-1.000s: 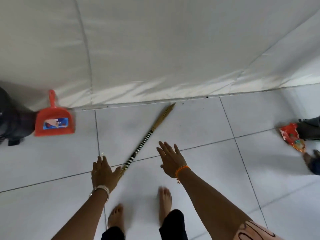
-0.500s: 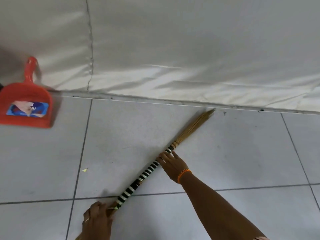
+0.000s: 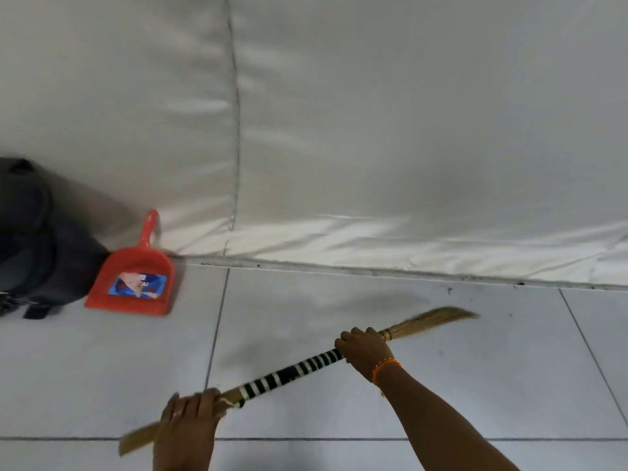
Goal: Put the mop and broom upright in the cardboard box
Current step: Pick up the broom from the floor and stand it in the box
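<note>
Two hands on one broom (image 3: 295, 367), held slantwise over the white tiled floor (image 3: 339, 307), low at the left and rising toward the right
Left hand (image 3: 188, 416) clamped on the lower part, fingers curled together round the shaft just below the black-and-white striped wrap; pale straw end sticking out past it toward the bottom left, blurred
Right hand (image 3: 365, 348) clamped on the upper end of the striped wrap, fingers wrapped over the top, orange thread bracelet (image 3: 385, 367) at the wrist
Thin straw tuft fanning out beyond the right hand, pointing right, near the foot of the white padded wall (image 3: 373, 130) but apart from it
Red dustpan (image 3: 134, 277) flat on the tiles at the left, handle up against the wall, torn blue label inside
Dark bag (image 3: 30, 239) just beside the dustpan at the left edge, cut off by the frame
</note>
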The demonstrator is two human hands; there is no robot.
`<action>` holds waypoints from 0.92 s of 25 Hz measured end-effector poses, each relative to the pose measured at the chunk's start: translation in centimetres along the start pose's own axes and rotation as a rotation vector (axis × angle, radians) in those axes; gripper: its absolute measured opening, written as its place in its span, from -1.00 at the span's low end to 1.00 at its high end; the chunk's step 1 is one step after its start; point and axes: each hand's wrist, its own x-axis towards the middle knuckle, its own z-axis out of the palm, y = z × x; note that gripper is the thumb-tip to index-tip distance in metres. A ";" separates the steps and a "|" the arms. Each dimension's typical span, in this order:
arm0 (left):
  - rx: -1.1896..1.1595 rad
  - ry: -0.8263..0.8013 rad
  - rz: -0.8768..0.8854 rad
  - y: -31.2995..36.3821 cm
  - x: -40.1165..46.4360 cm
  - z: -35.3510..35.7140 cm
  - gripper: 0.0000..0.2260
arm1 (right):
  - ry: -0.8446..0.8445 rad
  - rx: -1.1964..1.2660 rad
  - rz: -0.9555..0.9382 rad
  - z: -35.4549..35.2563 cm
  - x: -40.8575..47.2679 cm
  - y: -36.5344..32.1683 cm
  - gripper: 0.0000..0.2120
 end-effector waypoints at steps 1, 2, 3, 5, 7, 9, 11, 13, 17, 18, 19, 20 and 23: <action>-0.033 0.104 -0.026 -0.2 2.3 -5.0 -0.59 | 0.022 0.056 0.019 -3.9 -0.8 0.3 -0.81; -0.033 0.194 -0.064 -0.8 3.6 -10.1 -0.53 | 0.043 0.114 0.039 -8.3 -2.1 0.4 -0.81; -0.047 0.260 -0.122 -1.3 4.4 -16.2 -0.50 | 0.049 0.168 0.058 -12.7 -3.9 0.0 -0.81; -0.123 0.336 -0.203 -1.5 4.7 -29.2 -0.44 | 0.056 0.271 0.084 -22.4 -7.5 -1.7 -0.82; -0.231 0.408 -0.228 -1.5 5.2 -39.4 -0.43 | 0.079 0.364 0.093 -30.5 -10.4 -3.8 -0.83; -0.391 0.586 -0.353 -2.5 5.0 -49.4 -0.44 | 0.094 0.460 0.081 -38.3 -12.6 -7.5 -0.87; -0.690 0.769 -0.525 -3.7 3.7 -58.3 -0.27 | 0.112 0.531 0.047 -44.5 -14.4 -12.4 -0.89; -1.079 0.810 -0.620 -5.5 3.0 -64.3 -0.15 | 0.130 0.622 0.030 -49.1 -15.0 -17.2 -0.86; -1.637 0.896 -0.546 -15.1 0.2 -73.4 -0.65 | 0.177 0.789 -0.108 -57.3 -13.8 -29.8 -0.86; -1.705 0.907 -0.498 -18.2 -0.8 -75.2 -0.77 | 0.180 0.848 -0.109 -59.0 -13.0 -33.3 -0.86; -1.704 0.902 -0.458 -21.4 -2.0 -77.0 -0.83 | 0.195 0.904 -0.095 -60.5 -12.1 -36.9 -0.88; -1.682 0.882 -0.418 -24.9 -3.4 -78.6 -0.88 | 0.209 0.938 -0.095 -61.8 -10.9 -40.8 -0.89; -1.612 0.741 -0.324 -34.7 -7.4 -83.2 -0.97 | 0.254 0.977 -0.163 -65.1 -7.7 -52.4 -0.79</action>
